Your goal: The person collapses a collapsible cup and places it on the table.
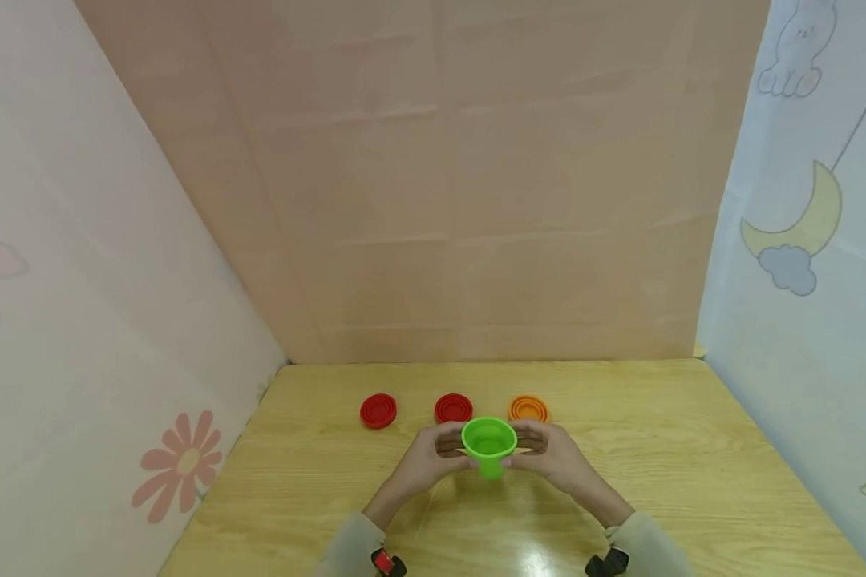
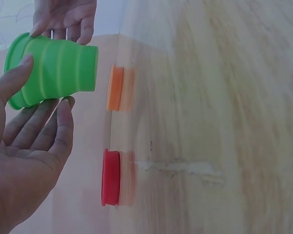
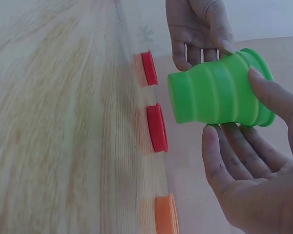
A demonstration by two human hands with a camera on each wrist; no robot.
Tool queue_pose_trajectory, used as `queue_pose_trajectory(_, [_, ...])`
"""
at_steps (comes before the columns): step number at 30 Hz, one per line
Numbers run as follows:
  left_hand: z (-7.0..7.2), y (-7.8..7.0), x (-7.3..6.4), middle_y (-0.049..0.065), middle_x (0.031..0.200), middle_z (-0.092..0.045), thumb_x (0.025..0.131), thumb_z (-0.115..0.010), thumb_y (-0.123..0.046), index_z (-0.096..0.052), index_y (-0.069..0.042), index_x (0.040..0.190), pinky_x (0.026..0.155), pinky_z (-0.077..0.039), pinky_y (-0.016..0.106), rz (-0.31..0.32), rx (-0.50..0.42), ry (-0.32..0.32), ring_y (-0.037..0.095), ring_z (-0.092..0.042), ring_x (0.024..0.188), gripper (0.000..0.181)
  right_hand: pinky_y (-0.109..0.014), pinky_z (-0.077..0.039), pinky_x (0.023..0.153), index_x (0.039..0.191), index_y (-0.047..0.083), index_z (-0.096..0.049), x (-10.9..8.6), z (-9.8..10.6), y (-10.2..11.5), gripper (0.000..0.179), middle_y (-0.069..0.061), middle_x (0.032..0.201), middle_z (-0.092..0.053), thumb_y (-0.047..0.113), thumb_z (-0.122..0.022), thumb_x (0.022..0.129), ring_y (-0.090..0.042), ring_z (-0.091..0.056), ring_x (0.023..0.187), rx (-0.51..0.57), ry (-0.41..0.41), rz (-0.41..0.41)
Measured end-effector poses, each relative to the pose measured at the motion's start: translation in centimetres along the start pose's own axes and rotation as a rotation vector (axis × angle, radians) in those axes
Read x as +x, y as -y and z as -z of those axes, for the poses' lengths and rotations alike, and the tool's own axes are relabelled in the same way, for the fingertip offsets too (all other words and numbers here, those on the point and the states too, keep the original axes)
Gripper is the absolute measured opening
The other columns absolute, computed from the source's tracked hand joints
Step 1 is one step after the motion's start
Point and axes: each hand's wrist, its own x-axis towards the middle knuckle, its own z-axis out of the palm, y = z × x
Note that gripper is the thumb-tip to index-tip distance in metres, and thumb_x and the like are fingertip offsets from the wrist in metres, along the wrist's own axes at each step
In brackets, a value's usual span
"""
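A green collapsible cup, pulled out to full height with stepped rings along its wall, is held above the table between both hands. On its left side my left hand grips it, thumb on the near wall and fingers behind. My right hand grips the opposite side the same way. In the left wrist view the cup shows its wide rim and narrower base, the base toward the tabletop. The right wrist view shows the same cup off the table, with fingertips against its wall.
Behind the hands, three collapsed cups lie flat in a row on the wooden table: a red cup at left, another red cup in the middle and an orange cup at right. A brown panel stands at the back edge.
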Motion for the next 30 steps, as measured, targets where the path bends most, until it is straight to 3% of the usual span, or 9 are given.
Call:
queue_pose_trajectory(5, [0.0,-0.1,-0.1,0.010,0.135,-0.073,0.094,-0.081,-0.021,-0.066,-0.018,0.140,0.095,-0.062,0.026,0.007,0.002,0.009,0.016,-0.073,0.115,0.049,-0.025,-0.062,0.089,0.134,0.001,-0.065,0.1,-0.1,0.0,0.050,-0.024,0.128,-0.072,0.020,-0.082,0.092,-0.012,-0.074,0.107,0.010,-0.010,-0.014])
queue_pose_trajectory(9, [-0.1,-0.1,-0.1,0.012,0.136,-0.072,0.095,-0.080,-0.022,-0.065,-0.016,0.141,0.096,-0.062,0.028,0.023,-0.030,0.002,0.021,-0.073,0.117,0.049,-0.029,-0.062,0.092,0.135,0.000,-0.064,0.1,-0.2,0.1,0.050,-0.021,0.127,-0.073,0.024,-0.080,0.094,-0.013,-0.075,0.107,0.038,-0.002,-0.062])
queue_pose_trajectory(17, [-1.1,-0.2,0.4,0.016,0.135,-0.071,0.096,-0.079,-0.027,-0.061,-0.009,0.144,0.101,-0.061,0.038,0.071,-0.089,-0.048,0.031,-0.071,0.122,0.055,-0.051,-0.064,0.091,0.137,-0.008,-0.059,0.1,0.3,0.2,0.055,-0.018,0.123,-0.075,0.030,-0.073,0.100,-0.022,-0.075,0.103,0.080,0.005,-0.138])
queue_pose_trajectory(24, [-1.7,-0.3,0.4,0.019,0.133,-0.071,0.097,-0.078,-0.029,-0.054,-0.008,0.150,0.099,-0.062,0.040,0.163,-0.201,-0.114,0.029,-0.072,0.119,0.062,-0.046,-0.065,0.091,0.144,-0.010,-0.052,0.1,0.4,0.2,0.062,-0.025,0.131,-0.069,0.032,-0.070,0.102,-0.032,-0.074,0.113,0.005,0.006,-0.126])
queue_pose_trajectory(30, [-1.7,-0.3,0.3,0.018,0.121,-0.076,0.096,-0.078,-0.036,-0.054,0.001,0.146,0.090,-0.065,0.037,0.257,-0.299,-0.152,0.023,-0.076,0.103,0.067,-0.035,-0.062,0.097,0.146,0.005,-0.058,0.2,0.4,0.4,0.055,-0.022,0.145,-0.062,0.031,-0.073,0.100,-0.034,-0.067,0.127,-0.057,-0.067,-0.061])
